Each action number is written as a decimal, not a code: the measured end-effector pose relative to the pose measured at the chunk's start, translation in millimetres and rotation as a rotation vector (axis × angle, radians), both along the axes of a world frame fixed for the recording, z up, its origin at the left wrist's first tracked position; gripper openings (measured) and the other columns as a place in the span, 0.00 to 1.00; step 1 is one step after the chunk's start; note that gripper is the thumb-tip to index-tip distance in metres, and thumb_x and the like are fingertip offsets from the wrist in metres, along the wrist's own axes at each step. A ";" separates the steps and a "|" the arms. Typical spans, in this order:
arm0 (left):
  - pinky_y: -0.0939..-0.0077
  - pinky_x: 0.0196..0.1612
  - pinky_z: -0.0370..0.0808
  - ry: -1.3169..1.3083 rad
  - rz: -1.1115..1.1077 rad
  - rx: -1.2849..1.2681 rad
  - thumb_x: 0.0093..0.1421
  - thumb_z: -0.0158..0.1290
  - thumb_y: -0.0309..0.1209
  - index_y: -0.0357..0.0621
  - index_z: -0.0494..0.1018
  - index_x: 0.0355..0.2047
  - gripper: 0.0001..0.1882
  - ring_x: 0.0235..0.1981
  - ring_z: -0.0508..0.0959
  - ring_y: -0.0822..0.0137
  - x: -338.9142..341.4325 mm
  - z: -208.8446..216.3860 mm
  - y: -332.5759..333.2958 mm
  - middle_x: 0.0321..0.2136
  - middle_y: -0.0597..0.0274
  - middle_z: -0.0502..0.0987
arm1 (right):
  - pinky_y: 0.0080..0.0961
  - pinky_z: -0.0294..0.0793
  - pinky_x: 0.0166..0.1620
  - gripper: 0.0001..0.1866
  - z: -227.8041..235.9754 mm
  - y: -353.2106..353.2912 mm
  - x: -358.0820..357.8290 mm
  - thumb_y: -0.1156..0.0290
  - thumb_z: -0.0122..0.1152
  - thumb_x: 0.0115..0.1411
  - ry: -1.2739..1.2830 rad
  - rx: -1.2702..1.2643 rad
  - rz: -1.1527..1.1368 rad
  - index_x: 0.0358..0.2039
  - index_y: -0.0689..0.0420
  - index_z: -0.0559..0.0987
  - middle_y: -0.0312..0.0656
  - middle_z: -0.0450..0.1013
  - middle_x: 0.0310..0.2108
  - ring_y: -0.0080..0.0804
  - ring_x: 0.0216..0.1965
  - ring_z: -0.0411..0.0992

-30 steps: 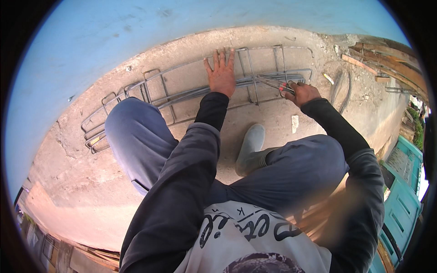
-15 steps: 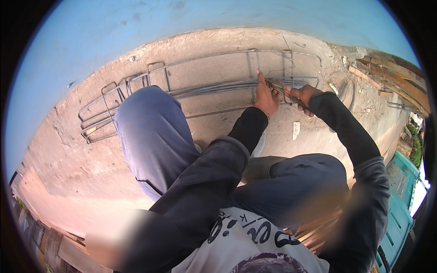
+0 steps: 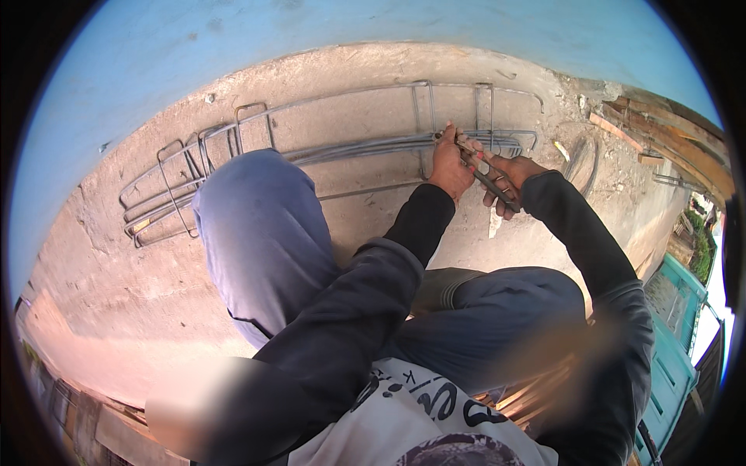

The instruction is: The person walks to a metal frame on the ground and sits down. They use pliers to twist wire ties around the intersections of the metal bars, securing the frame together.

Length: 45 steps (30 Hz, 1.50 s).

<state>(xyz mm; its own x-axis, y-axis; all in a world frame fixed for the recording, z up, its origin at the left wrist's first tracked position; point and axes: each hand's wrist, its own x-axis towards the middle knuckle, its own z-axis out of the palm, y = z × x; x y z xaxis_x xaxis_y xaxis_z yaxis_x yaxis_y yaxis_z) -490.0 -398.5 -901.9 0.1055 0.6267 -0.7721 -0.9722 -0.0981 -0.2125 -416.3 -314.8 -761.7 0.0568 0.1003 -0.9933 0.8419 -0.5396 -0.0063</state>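
A long cage of thin steel bars (image 3: 350, 150) with bent rectangular stirrups (image 3: 254, 128) lies on the concrete ahead of me. Toward its right end, my right hand (image 3: 507, 180) grips a pair of dark pincers (image 3: 491, 188); their handles stand spread apart and their jaws point up and left. My left hand (image 3: 452, 167) is closed beside the jaws, against the bundled bars, its fingertips together at the top. Whatever those fingers pinch is too small to make out. My fingers partly cover the jaws.
A blue wall (image 3: 350, 22) rises along the far side of the concrete ground (image 3: 140, 295). Wooden planks (image 3: 676, 140) and a loop of wire (image 3: 584, 163) lie at the right. My bent knee (image 3: 260, 210) overlaps the cage's left part.
My right hand has shifted slightly left and down, and the pincers' handles have spread. My left hand's raised finger has drawn in, and the loose wires near the right stirrup no longer show.
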 end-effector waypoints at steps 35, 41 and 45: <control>0.54 0.63 0.73 -0.116 -0.171 0.251 0.75 0.41 0.48 0.32 0.65 0.53 0.26 0.54 0.77 0.54 -31.3 5.8 -9.7 0.46 0.50 0.77 | 0.33 0.72 0.41 0.14 21.4 -7.4 -26.2 0.67 0.56 0.59 -0.002 1.112 2.015 0.43 0.58 0.77 0.44 0.76 0.33 0.38 0.33 0.77; 0.54 0.73 0.59 -0.077 -0.374 0.623 0.68 0.41 0.64 0.26 0.50 0.66 0.49 0.69 0.61 0.47 -77.2 -28.8 -36.9 0.65 0.36 0.62 | 0.44 0.80 0.41 0.12 15.6 29.6 -64.7 0.68 0.57 0.57 0.087 0.728 1.611 0.34 0.61 0.84 0.56 0.81 0.32 0.51 0.38 0.82; 0.55 0.69 0.64 -0.032 -0.233 0.417 0.70 0.43 0.59 0.32 0.62 0.57 0.38 0.64 0.68 0.47 -20.9 0.4 -19.8 0.59 0.42 0.70 | 0.42 0.79 0.36 0.22 16.4 43.5 -31.2 0.51 0.63 0.61 -0.110 0.364 1.304 0.35 0.61 0.83 0.51 0.81 0.32 0.44 0.33 0.81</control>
<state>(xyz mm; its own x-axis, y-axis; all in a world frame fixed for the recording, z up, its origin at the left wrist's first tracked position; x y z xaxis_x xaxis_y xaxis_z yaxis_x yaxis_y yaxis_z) -510.9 -418.2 -901.5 0.2998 0.8391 -0.4539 -0.9505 0.2220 -0.2175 -447.5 -271.3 -745.4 -0.2036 0.3951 -0.8958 0.7399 0.6613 0.1235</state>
